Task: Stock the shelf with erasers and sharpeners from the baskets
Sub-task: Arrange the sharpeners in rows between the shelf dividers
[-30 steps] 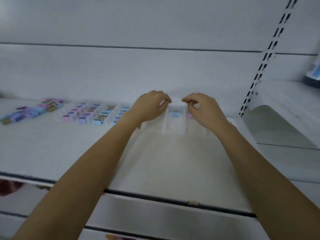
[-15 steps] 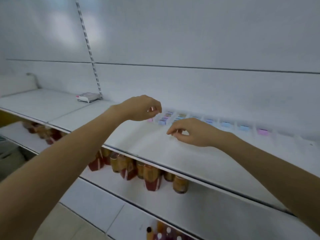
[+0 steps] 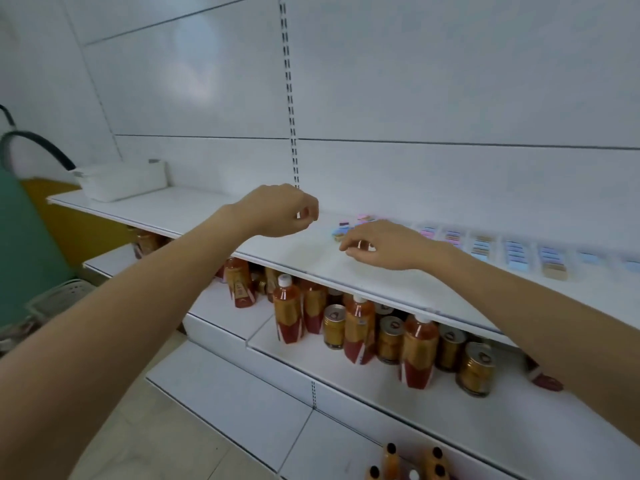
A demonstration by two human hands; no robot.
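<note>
1. Swung away from the clear plastic divider trays (image 3: 516, 251) of blue, pink and tan erasers, well right of the slotted white upright (image 3: 290, 109), back to the loose pile of pastel erasers (image 3: 349, 226) just right of it.
2. Reads as one placement done, next pick starting.
3. Cannot tell the grip of either: left hand (image 3: 280, 211) curled thumb-to-finger before the upright's foot, right hand (image 3: 381, 245) curled fingertips-down beside the pile.
4. All on a white metal shelf (image 3: 194, 209); white plastic basket (image 3: 121, 180) far left of the upright; amber bottles (image 3: 287, 310) and gold cans (image 3: 476, 368) beneath.
</note>
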